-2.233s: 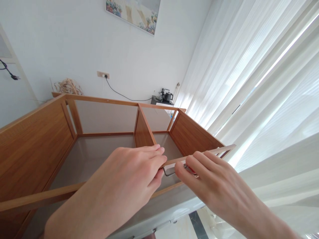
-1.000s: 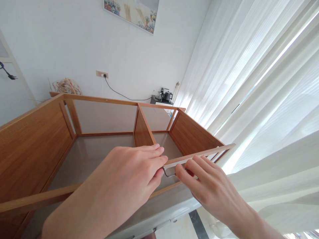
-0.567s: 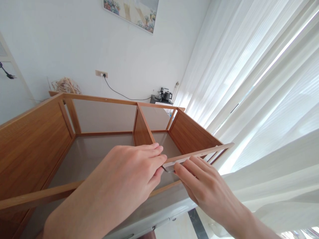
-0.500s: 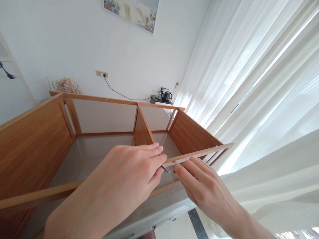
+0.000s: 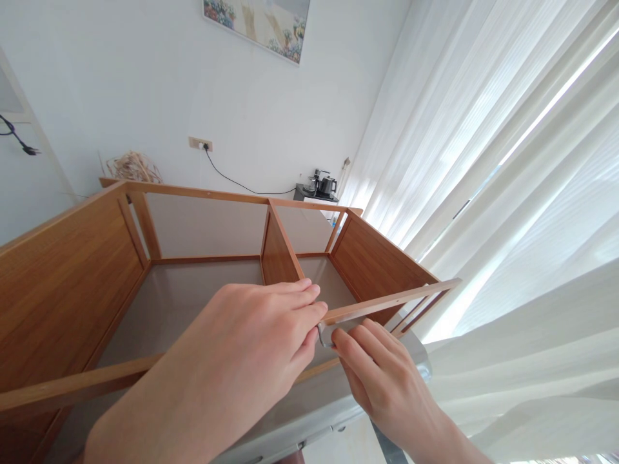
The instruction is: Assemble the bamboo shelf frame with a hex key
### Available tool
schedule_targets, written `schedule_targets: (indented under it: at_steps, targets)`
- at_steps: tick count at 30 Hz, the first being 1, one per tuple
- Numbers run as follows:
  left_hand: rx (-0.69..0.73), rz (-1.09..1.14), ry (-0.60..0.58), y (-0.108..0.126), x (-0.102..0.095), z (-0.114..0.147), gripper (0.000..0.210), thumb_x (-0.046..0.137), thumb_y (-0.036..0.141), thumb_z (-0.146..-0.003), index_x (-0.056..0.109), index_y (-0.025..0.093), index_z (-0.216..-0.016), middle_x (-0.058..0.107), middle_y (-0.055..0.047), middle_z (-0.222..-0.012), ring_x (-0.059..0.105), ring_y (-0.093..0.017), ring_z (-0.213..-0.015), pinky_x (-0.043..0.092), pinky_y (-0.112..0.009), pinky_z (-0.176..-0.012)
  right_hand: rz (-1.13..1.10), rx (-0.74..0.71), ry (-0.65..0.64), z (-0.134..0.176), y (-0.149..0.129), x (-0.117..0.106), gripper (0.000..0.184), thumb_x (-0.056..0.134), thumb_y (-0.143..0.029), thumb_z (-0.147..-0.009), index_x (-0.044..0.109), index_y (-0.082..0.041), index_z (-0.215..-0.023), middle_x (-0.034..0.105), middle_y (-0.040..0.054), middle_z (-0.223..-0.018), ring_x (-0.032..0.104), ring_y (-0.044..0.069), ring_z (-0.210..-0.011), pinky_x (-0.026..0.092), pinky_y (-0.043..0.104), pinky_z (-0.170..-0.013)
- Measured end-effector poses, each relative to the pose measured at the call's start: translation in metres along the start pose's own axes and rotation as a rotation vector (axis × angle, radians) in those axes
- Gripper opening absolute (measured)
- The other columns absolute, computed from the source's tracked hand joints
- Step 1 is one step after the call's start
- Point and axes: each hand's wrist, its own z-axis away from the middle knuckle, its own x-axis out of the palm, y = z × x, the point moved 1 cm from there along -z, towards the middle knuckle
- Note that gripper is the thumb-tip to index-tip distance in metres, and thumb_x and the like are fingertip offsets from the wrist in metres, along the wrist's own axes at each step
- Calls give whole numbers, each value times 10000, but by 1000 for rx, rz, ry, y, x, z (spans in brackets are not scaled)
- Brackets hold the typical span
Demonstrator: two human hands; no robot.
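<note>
A wooden cabinet frame with a divider panel (image 5: pixel 280 251) stands in front of me. My left hand (image 5: pixel 256 348) is closed over the front rail (image 5: pixel 382 304), where it meets the divider, and hides that joint. Just right of its fingertips, a bent metal hex key (image 5: pixel 322 338) shows, its short end up against the front of the rail by my left thumb. My right hand (image 5: pixel 382 367) pinches the other end of the key below the rail. Whether a screw sits at the key's tip is hidden.
Wooden side panels close the frame at left (image 5: pixel 72 277) and right (image 5: pixel 387 254). White curtains (image 5: pixel 522 193) hang close on the right. Behind the frame, a black kettle (image 5: pixel 329 186) stands on a small stand by the wall, its cord running to a socket (image 5: pixel 200 143).
My right hand has moved a little down and left, swinging the hex key's outer end downward. My left hand keeps its hold on the rail. The view has shifted slightly.
</note>
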Motion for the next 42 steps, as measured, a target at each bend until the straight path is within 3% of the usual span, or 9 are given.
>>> schedule_targets:
  at_steps: [9,18,24,31,42]
  targets:
    - [-10,2,-1,1,0,2,252,570,231,-1006,775,256,-1151,798,12,-1254,796,-250,-1060,690,-410,-821,-128,50,-7,4,0,10,196,442,-24,-1049,548,-181,-1000,463,-2,-785,404,155,-709,347,279,-633]
    - [-30,12,-5,0,1,4,259,576,252,-1007,763,274,-1184,795,18,-1259,792,-254,-1068,690,-411,-800,-161,46,-83,0,6,1,223,410,1,-1036,524,-188,-1003,452,-6,-788,404,150,-705,356,271,-629]
    - [-27,6,-7,0,2,4,276,570,248,-1011,758,278,-1211,798,26,-1252,789,-241,-1079,690,-402,-827,-193,108,-146,1,3,-2,195,409,-85,-1087,514,-202,-972,457,-13,-783,420,145,-707,347,271,-624]
    - [-31,-2,-11,-1,3,1,269,582,240,-997,768,271,-1188,786,18,-1284,795,-248,-1065,694,-416,-836,-324,182,-104,3,0,4,206,382,-114,-1106,523,-216,-996,503,-6,-836,484,136,-765,403,239,-673]
    - [-36,20,-11,0,-1,3,283,567,247,-1014,757,266,-1223,799,8,-1252,791,-246,-1068,688,-394,-833,-229,143,-160,-6,3,-10,194,390,-146,-1112,525,-220,-994,513,-5,-802,474,149,-722,396,256,-639]
